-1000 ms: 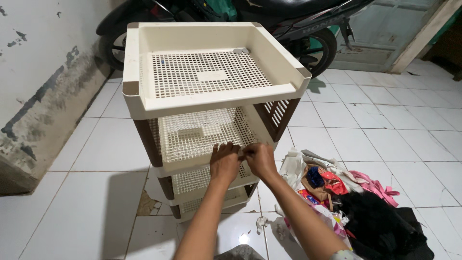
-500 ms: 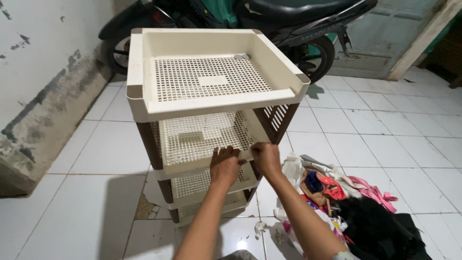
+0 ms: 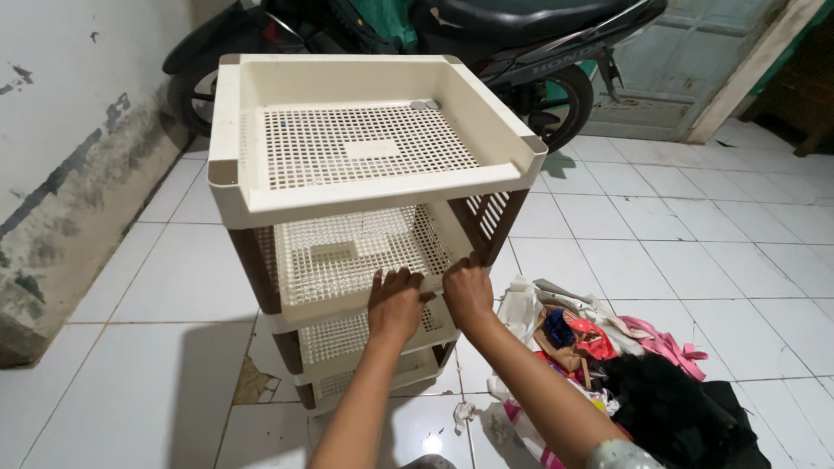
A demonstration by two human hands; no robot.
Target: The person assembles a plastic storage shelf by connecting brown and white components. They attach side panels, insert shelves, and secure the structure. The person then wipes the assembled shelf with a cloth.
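Cream perforated plastic rack with brown corner posts (image 3: 365, 165) stands on white tiled floor (image 3: 695, 260), four tiers, close to a stained white wall (image 3: 61, 113). Left hand (image 3: 395, 302) and right hand (image 3: 466, 291) are both closed on the front rim of the second tier (image 3: 347, 260), fingers curled over the edge, hands nearly touching each other. Compared with half a second ago, the hands sit at the same place on that rim; the rack appears slightly further left in view and the right hand has edged up towards the brown post. Whether anything small is pinched between the fingers cannot be made out. Lower two tiers are mostly hidden behind the forearms. Heap of mixed clothing, black, pink and red (image 3: 625, 365), lies on the floor just right of the rack, cut off at the bottom edge. Dark motorcycle (image 3: 486, 35) is parked behind, its top cropped
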